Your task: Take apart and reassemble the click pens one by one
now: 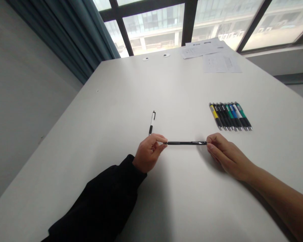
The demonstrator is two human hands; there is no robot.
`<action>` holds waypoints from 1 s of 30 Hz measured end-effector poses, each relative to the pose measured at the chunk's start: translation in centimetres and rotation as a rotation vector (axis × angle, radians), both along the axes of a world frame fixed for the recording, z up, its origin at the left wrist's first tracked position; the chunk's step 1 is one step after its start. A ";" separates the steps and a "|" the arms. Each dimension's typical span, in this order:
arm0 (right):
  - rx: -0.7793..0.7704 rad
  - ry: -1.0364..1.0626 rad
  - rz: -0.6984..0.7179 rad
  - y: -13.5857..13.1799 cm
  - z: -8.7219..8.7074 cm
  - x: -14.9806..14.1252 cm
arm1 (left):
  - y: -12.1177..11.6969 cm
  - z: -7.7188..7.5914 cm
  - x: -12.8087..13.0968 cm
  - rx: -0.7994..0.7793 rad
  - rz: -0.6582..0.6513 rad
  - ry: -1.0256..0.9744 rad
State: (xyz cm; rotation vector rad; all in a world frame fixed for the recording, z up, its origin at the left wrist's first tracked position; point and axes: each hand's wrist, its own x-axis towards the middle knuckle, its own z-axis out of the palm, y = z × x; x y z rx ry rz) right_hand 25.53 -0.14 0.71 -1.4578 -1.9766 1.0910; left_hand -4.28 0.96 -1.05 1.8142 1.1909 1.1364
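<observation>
We hold a black pen [185,143] level by its ends, pinched between the fingertips of our left hand [149,153] and right hand [227,156]; a row of pens [229,116] and a lone pen [151,122] lie untouched on the table [103,101].

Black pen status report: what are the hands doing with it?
Left hand and right hand pinching black pen at its two ends, held crosswise. White pen just beyond left hand. Row of colored pens off to the right.
</observation>
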 end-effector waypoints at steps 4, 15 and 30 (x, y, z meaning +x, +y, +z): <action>0.000 -0.007 -0.002 0.0 -0.1 0.3 | -0.1 0.1 0.1 -0.087 -0.009 -0.083; 0.157 0.047 0.311 -1.8 0.1 -2.0 | -0.2 0.5 1.9 -0.550 -0.216 -0.841; -0.077 0.178 0.296 -0.9 0.5 -2.1 | -1.9 1.5 3.1 -1.076 -0.631 -0.581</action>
